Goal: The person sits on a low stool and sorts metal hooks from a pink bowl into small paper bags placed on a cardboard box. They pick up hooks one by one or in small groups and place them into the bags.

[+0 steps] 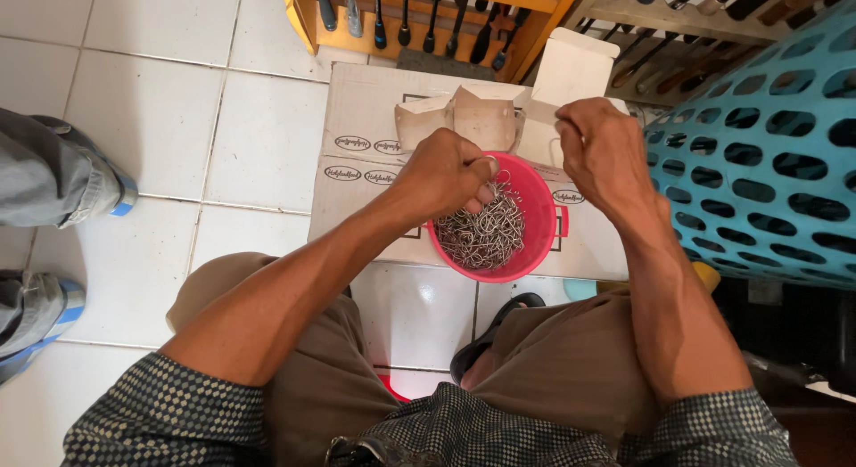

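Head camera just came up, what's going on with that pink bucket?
A seated person works over a pink bucket full of small metal hooks, set on a flattened cardboard box on the tiled floor. The left hand is picking hooks out of the pile. The right hand is raised beside a small open carton behind it.

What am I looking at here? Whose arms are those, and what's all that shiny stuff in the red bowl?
A person wears a camera on their head, so you look down just as they do. Those are their own two arms. They sit low over a white tiled floor. On a flat piece of cardboard stands a red bowl full of small bent metal wire pieces. The left hand reaches into the bowl and pinches some of them. The right hand is raised beside it, fingers closed on something thin, too small to tell. Behind lie small open cardboard boxes. On the right stands a blue basket with holes.
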